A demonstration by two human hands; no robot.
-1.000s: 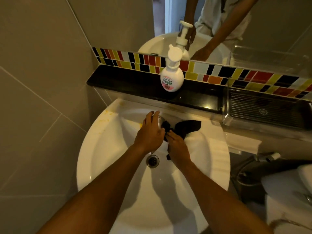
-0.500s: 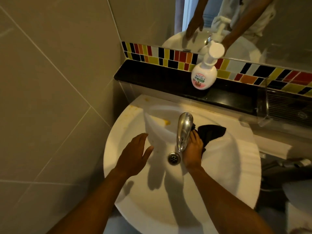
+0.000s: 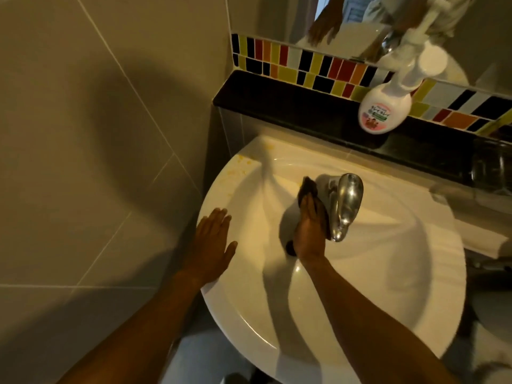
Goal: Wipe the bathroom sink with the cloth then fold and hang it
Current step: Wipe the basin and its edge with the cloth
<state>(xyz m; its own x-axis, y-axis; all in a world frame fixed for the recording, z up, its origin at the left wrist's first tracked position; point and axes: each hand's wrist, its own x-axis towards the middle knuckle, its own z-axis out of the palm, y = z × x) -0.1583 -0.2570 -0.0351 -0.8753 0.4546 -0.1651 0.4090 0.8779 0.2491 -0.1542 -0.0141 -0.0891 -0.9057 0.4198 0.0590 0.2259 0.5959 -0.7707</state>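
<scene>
The white round sink [image 3: 388, 273] fills the middle of the view, with yellow stains on its back left rim. My right hand [image 3: 310, 231] presses a dark cloth [image 3: 307, 187] against the basin wall, just left of the chrome tap [image 3: 346, 203]. Part of the cloth sticks out beyond my fingertips; the rest is hidden under my palm. My left hand [image 3: 213, 242] rests flat on the sink's left rim, fingers spread, holding nothing. My right wrist mostly covers the drain [image 3: 289, 246].
A white pump soap bottle [image 3: 385, 106] stands on the black ledge [image 3: 304, 115] behind the sink. Coloured mosaic tiles and a mirror rise above the ledge. A grey tiled wall is close on the left. A clear tray sits at the far right.
My right hand has carried the cloth from the tap's right side to its left side. My left hand has moved out from the basin to the left rim. The view has swung left.
</scene>
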